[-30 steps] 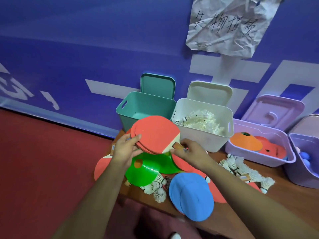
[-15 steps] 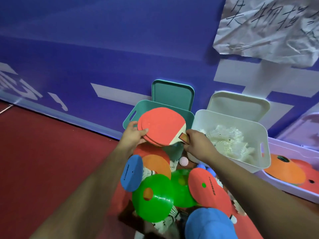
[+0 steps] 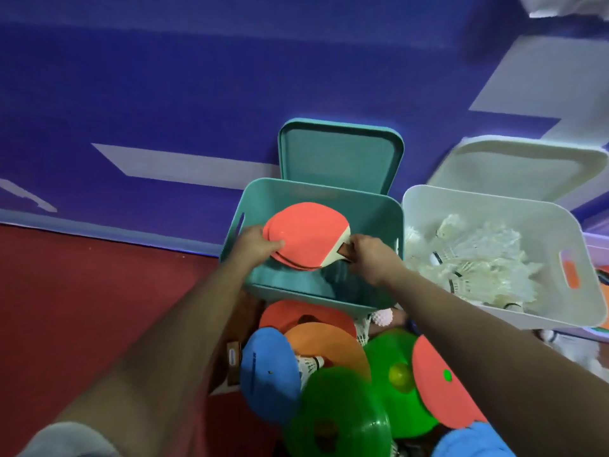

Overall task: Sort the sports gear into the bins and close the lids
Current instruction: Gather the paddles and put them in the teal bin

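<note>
both hands (image 3: 370, 257) holding paddles (image 3: 304, 235), teal bin (image 3: 385, 212)

I take this for a corner of a sports hall. The floor (image 3: 82, 308) is the dull red of court surfacing, and the wall (image 3: 164, 77) behind it is blue with big white markings (image 3: 184, 166). Against it stand plastic bins of gear: a white bin (image 3: 494, 206) full of shuttlecocks (image 3: 478, 258), a teal bin (image 3: 362, 209) with table-tennis paddles (image 3: 306, 235) over it, and flat training cones (image 3: 342, 410) heaped in front.

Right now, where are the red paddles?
Centre view: left hand and right hand hold the red paddles over the teal plastic bin, left of the white bin.
</note>
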The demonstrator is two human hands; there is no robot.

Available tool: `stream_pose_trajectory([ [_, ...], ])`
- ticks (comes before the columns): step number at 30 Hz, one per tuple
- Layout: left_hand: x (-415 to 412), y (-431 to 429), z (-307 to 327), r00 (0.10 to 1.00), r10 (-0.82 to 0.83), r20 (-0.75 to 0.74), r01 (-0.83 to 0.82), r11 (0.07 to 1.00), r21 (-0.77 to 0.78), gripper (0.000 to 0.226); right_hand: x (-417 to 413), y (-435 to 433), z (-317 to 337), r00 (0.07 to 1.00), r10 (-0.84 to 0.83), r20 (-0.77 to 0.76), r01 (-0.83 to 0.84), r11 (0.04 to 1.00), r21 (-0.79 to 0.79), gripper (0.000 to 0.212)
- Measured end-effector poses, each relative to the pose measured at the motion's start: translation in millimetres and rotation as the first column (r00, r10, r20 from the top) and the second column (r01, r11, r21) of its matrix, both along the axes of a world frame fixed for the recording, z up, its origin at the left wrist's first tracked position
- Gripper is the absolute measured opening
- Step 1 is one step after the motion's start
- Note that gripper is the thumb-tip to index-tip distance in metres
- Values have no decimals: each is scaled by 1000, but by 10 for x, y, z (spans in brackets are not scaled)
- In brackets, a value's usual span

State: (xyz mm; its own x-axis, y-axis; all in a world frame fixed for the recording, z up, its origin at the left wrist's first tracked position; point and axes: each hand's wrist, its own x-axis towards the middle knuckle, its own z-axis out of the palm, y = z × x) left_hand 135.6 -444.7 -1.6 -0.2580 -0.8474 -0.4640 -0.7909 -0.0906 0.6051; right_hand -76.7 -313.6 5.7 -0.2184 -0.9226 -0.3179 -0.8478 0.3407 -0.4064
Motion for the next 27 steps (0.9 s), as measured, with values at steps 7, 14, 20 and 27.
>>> stream_pose_trajectory([
  [7, -168, -175, -437, 932, -173, 318, 169, 985, 40, 56, 57, -254, -565, 999, 6, -38, 3, 977, 214, 30],
  [14, -131, -85, -447, 901, -253, 352, 222, 967, 127, 36, 62, -227, -445, 998, -47, -34, 54, 963, 265, 41],
  [20, -104, 194, 59, 998, -59, -24, 55, 991, -123, 21, 151, 139, 135, 960, -230, 161, 243, 968, -65, 40],
  [27, 105, 1362, 470, 912, 27, -410, -103, 981, -164, 11, 296, 1328, 592, 853, -338, 397, 459, 848, -265, 16],
])
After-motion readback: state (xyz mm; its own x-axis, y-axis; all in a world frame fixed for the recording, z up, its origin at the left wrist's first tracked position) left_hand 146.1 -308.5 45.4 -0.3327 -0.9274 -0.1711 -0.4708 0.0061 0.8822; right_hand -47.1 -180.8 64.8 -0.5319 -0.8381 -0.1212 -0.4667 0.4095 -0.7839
